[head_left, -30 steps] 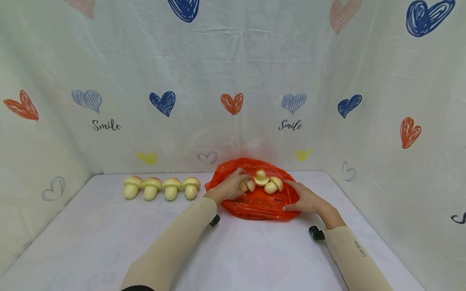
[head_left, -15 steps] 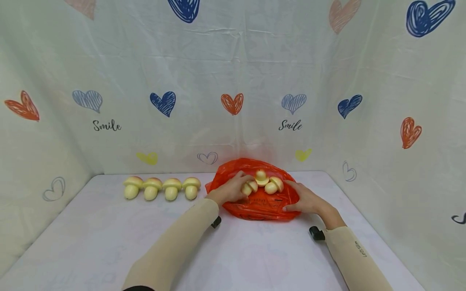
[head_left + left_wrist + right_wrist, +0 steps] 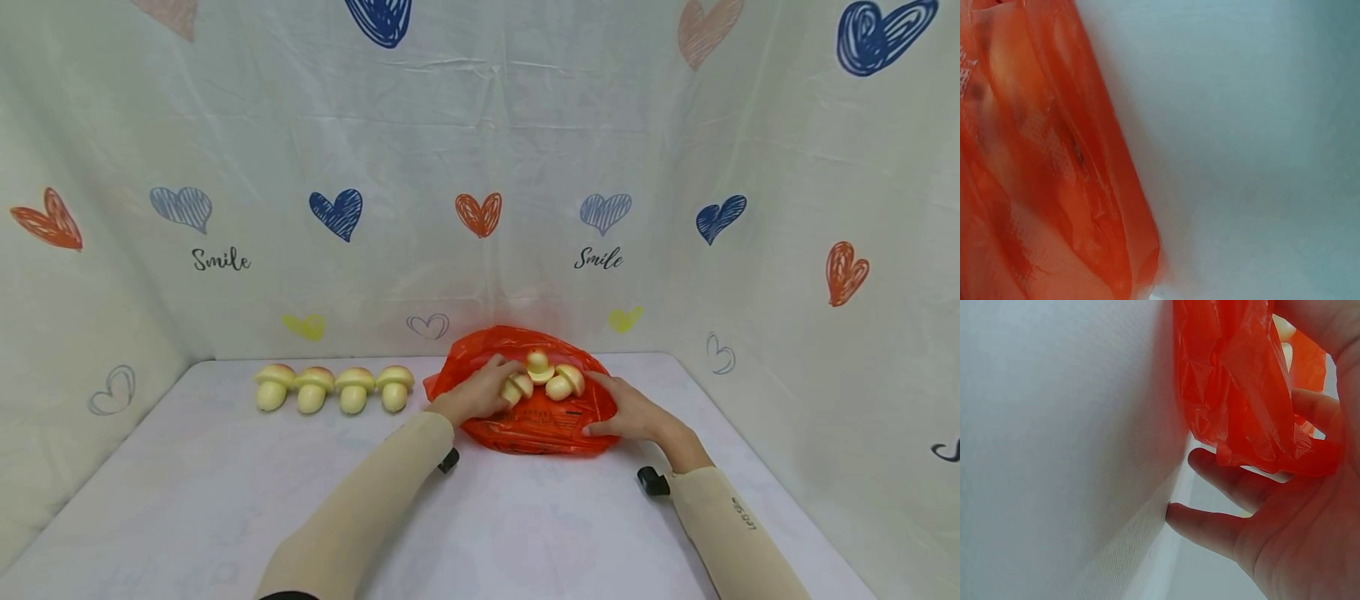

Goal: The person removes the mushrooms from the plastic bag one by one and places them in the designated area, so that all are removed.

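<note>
An orange-red plastic bag [image 3: 536, 433] lies mouth up at the back of the table. My left hand [image 3: 477, 392] reaches into it from the left and holds a pale yellow mushroom [image 3: 519, 387] between thumb and fingers. Beside that one in the bag sit an upturned mushroom [image 3: 538, 368] and another lying tilted [image 3: 564, 383]. At the bag's right side, my right hand [image 3: 633, 410] grips the plastic. The right wrist view shows the bag's edge [image 3: 1254, 425] bunched at the thumb, with two fingers [image 3: 1207, 531] spread apart. The left hand is hidden in its own wrist view behind the red plastic [image 3: 1079, 187].
Several similar mushrooms [image 3: 352, 392] stand in a row left of the bag, caps toward the back. The white tabletop [image 3: 480, 533] stretches in front. A white curtain [image 3: 420, 275] printed with hearts hangs along the back and sides.
My left hand has shifted slightly right inside the bag, bringing its mushroom closer to the other two. The right hand stays at the bag's side.
</note>
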### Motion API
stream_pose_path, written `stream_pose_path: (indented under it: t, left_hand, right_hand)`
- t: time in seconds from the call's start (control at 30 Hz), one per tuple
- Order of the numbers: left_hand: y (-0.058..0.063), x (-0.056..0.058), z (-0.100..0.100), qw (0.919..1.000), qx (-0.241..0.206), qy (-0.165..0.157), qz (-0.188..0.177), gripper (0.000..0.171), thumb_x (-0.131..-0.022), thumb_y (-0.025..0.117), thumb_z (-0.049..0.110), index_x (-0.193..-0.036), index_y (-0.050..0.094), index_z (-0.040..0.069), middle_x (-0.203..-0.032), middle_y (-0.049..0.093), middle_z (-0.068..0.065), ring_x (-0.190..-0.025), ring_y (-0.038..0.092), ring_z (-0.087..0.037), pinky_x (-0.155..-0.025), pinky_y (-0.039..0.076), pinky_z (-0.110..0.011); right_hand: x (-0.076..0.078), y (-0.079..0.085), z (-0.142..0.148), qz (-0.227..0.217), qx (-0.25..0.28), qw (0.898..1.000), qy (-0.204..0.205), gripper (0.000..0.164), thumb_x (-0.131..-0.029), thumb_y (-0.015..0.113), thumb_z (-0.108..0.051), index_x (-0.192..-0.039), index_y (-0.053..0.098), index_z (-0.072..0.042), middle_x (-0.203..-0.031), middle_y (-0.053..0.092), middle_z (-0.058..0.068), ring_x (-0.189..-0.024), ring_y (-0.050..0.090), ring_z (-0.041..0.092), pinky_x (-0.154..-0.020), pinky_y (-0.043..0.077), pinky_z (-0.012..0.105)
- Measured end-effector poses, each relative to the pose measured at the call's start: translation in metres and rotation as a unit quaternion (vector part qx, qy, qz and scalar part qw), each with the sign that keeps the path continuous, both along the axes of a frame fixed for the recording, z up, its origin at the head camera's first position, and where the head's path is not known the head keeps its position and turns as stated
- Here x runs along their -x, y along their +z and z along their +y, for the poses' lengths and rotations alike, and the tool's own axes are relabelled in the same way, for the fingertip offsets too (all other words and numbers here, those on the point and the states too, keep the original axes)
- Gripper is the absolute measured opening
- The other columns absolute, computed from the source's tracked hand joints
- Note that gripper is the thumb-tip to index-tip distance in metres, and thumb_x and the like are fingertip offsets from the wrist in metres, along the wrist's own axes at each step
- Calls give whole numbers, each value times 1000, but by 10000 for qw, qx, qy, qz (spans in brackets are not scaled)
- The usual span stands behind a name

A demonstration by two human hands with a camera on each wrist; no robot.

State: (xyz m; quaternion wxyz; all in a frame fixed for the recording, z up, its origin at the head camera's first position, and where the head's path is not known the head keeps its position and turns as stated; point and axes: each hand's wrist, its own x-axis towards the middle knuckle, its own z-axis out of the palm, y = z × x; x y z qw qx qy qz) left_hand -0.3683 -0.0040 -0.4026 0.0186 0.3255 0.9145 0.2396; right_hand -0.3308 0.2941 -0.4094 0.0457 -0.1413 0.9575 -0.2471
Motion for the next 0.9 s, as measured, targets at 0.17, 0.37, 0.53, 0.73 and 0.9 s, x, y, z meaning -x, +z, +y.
stream_pose_path:
  t: [0.17, 0.37, 0.53, 0.73, 0.9]
  left_hand:
    - [0, 0, 2, 10000, 26, 8, -11, 56, -88, 68, 12, -137, 45, 25, -125, 41, -3, -100, 52, -17, -91, 48, -32]
    - [0, -2, 1, 10000, 54, 11, 4, 56, -88, 67, 11, -138, 44, 23, -126, 40, -4, -101, 51, -17, -92, 46, -30]
    - [0, -3, -1, 10000, 7, 78, -12, 56, -89, 68, 13, -138, 44, 23, -127, 40, -4, -104, 50, -16, -94, 45, -31]
    - [2, -6, -2, 9998, -170, 42, 59, 53, -88, 69, 14, -135, 45, 23, -125, 41, -4, -106, 48, -17, -95, 44, -30]
    - [6, -13, -3, 9986, -517, 47, -36, 53, -88, 70, 16, -134, 46, 25, -124, 41, -4, -108, 48, -18, -95, 44, -33]
  right_hand:
    - [0, 0, 0, 5, -3, 10000, 0, 99, -69, 80, -48, -150, 29, -20, -145, 35, 17, -129, 35, 39, -94, 42, 60]
    - [0, 1, -1, -20, -4, 10000, -5, 99, -69, 80, -48, -150, 29, -21, -145, 34, 17, -129, 35, 39, -93, 43, 60]
    - [-1, 2, -2, -7, 16, 10000, -19, 99, -70, 80, -48, -149, 29, -20, -145, 34, 17, -129, 35, 39, -93, 42, 60]
    - [-3, 2, -2, 41, -12, 10000, -16, 98, -70, 80, -48, -149, 30, -17, -143, 35, 19, -128, 36, 39, -94, 42, 60]
    - [-2, 1, -2, 83, -2, 10000, 2, 99, -70, 81, -47, -149, 30, -16, -143, 35, 20, -128, 36, 41, -94, 41, 61]
